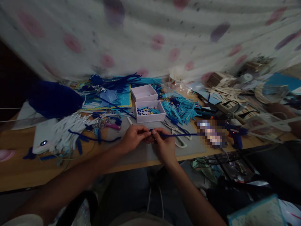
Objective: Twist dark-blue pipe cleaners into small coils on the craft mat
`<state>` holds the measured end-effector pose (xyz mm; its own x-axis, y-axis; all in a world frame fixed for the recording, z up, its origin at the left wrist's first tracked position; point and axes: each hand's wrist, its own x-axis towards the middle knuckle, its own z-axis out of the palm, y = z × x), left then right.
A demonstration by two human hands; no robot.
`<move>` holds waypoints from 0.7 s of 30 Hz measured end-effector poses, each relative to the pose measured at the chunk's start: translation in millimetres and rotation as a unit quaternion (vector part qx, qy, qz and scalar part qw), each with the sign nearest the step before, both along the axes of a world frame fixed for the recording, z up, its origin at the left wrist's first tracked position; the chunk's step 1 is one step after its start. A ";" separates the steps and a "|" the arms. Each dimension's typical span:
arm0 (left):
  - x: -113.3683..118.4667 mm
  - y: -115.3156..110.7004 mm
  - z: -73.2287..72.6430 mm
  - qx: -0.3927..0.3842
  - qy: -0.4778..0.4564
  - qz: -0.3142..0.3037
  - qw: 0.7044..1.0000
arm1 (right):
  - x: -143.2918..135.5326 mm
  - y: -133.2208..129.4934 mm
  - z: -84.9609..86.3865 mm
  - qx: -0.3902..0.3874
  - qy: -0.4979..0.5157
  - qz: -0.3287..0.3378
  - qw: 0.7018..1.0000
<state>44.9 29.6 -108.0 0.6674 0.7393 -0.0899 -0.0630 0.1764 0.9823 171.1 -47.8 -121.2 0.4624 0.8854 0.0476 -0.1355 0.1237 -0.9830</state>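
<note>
Head view:
1. Centre of the frame: the left hand point(134, 137) and right hand point(164, 145), close together, pinch one end of a dark-blue stem point(182, 135).
2. The stem runs right, over the scissors point(180, 140).
3. Above the hands: an open white box point(150, 118) holding beads.

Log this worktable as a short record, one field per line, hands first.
Left hand: fingertips pinched on dark blue stem
Right hand: holding same stem, length extending rightward
Front white box: beads, light blue pieces
Rear white box: directly behind it
Scissors: beside right hand
Glue gun: far right, red light showing
Pixelated item: cannot tell
</note>
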 end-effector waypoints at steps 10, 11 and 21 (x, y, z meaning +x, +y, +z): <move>4.5 -2.4 -6.4 -0.111 -0.065 0.089 0.988 | -0.3 8.6 -1.9 0.017 -0.054 0.058 0.997; 4.2 -1.6 -6.6 -0.123 -0.070 0.091 0.986 | 0.9 10.3 -0.1 0.017 -0.059 0.062 0.996; 4.5 3.1 -4.9 -0.132 -0.094 0.086 0.983 | 9.0 21.5 9.3 -0.001 -0.006 0.072 0.997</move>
